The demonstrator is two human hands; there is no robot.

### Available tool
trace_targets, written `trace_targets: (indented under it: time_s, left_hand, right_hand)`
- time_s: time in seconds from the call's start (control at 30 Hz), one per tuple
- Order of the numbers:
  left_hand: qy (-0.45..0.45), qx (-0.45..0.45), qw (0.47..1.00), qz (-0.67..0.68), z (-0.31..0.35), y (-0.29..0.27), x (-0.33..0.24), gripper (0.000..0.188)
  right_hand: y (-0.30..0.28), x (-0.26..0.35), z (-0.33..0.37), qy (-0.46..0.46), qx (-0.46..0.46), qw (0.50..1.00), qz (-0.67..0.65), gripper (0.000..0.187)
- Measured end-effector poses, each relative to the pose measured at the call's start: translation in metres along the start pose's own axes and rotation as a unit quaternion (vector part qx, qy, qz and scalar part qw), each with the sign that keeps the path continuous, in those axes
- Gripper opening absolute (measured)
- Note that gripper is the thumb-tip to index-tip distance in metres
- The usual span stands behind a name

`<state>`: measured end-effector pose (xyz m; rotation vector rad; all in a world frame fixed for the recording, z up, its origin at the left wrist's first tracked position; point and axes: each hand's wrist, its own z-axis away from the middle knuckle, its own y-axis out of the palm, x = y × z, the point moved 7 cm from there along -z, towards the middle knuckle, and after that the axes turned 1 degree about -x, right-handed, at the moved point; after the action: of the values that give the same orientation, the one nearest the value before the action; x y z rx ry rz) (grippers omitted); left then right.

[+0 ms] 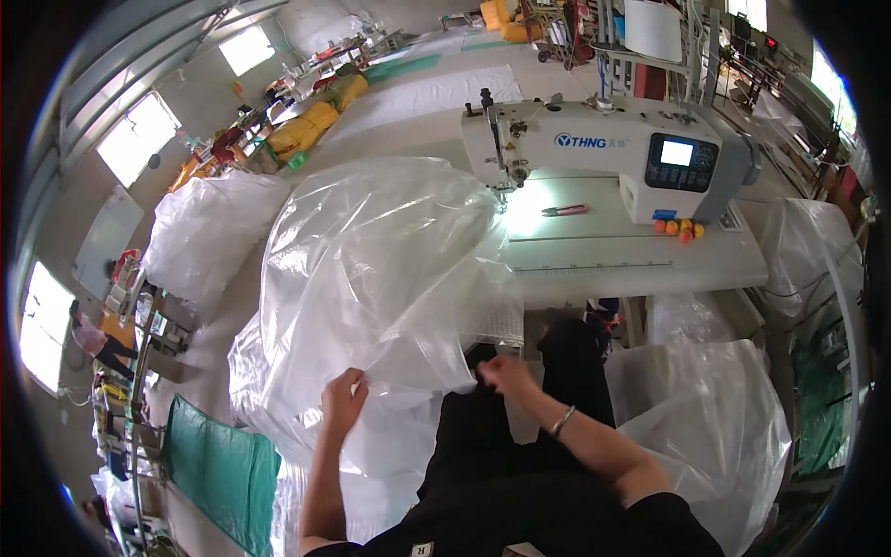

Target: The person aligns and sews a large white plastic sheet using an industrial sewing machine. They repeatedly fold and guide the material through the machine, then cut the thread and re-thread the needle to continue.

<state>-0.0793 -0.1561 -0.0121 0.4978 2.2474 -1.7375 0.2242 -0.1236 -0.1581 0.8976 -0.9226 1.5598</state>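
Spreading beyond left grip: plastic sheet

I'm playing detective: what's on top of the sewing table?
On the sewing table are the sewing machine, a small reddish tool, and orange and yellow balls. Shiny plastic hides its left end; what's there can't be seen.

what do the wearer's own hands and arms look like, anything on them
The left hand and right hand are ungloved. A silvery bangle circles the right wrist; none shows on the left. Short black sleeves leave the forearms uncovered.
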Motion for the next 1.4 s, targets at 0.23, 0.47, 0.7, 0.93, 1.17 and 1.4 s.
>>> trace_targets:
  time_s: [0.23, 0.47, 0.7, 0.93, 1.17, 1.4]
  left_hand:
    - [0.398, 0.052, 0.9, 0.17, 0.051, 0.061, -0.208, 0.047]
    - [0.022, 0.094, 0.991, 0.092, -0.018, 0.159, -0.104, 0.047]
    - [-0.368, -0.09, 0.704, 0.6, 0.121, 0.178, 0.207, 0.063]
    - [-0.171, -0.23, 0.829, -0.48, 0.046, -0.18, 0.286, 0.054]
    - [-0.186, 0.015, 0.905, -0.382, -0.008, -0.217, 0.397, 0.056]
    - [0.076, 0.297, 0.888, -0.342, 0.035, 0.03, 0.186, 0.025]
  right_hand:
    - [-0.008, 0.012, -0.057, -0.389, -0.023, 0.889, 0.241, 0.028]
    - [-0.015, 0.009, -0.005, -0.142, 0.067, 0.976, -0.149, 0.016]
    - [-0.075, 0.116, 0.077, -0.198, 0.112, 0.823, -0.52, 0.011]
    - [-0.025, 0.088, 0.077, -0.066, 0.14, 0.896, -0.416, 0.01]
    - [0.006, 0.023, 0.064, 0.036, 0.173, 0.905, -0.386, 0.009]
    - [-0.033, 0.025, 0.073, -0.033, 0.05, 0.963, -0.262, 0.023]
